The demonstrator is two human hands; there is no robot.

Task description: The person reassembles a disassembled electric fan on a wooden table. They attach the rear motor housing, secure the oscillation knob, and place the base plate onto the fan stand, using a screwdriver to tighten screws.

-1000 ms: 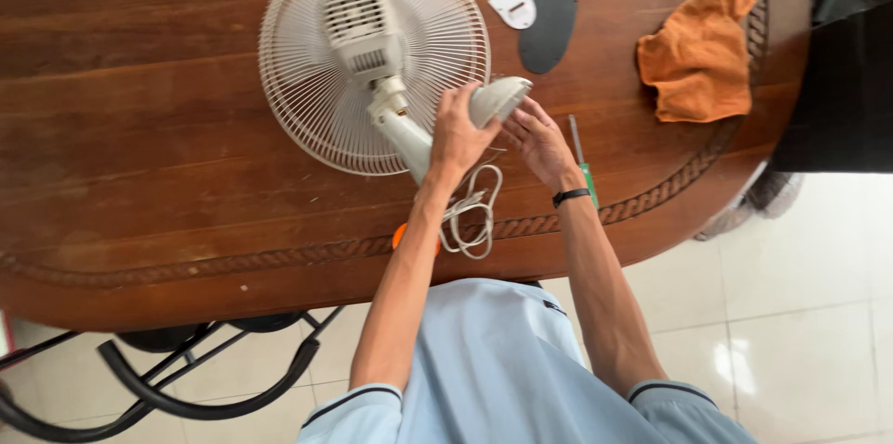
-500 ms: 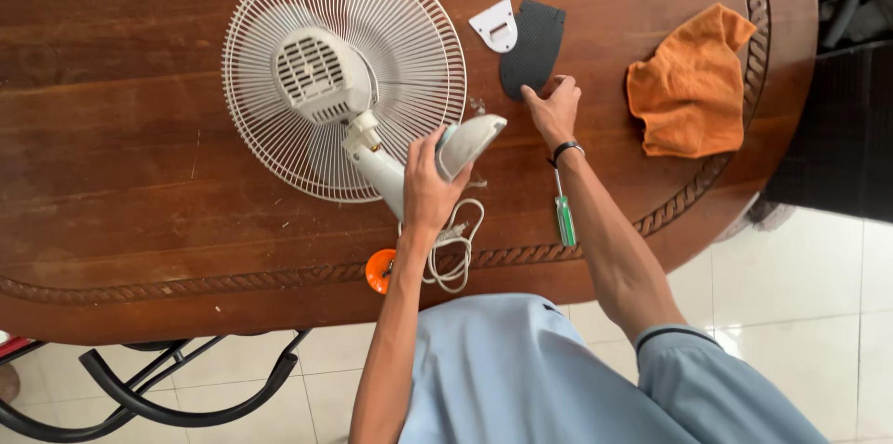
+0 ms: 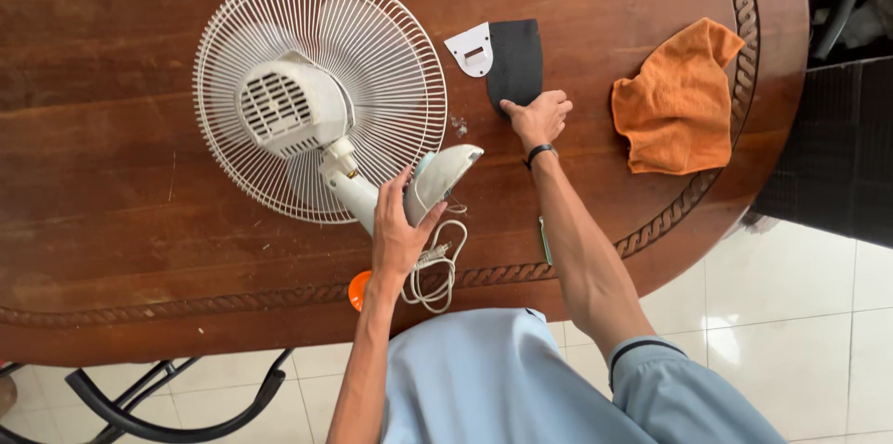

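Note:
A white table fan lies face down on the brown wooden table, its grille flat and motor housing up. My left hand grips the fan's stand where it meets the tilted base. My right hand reaches across the table and pinches the near end of a black flat cover plate. A small white plastic piece lies just left of the plate. The fan's white cord is coiled below the base.
An orange cloth lies crumpled at the right. A green-handled screwdriver shows partly under my right forearm. An orange round object sits at the table's near edge. Small screws lie by the grille. Black chair frame stands below left.
My right hand left the fan base, reached to the black plate and now grips its near end. My left hand stayed on the fan stand. The view shifted, moving everything slightly.

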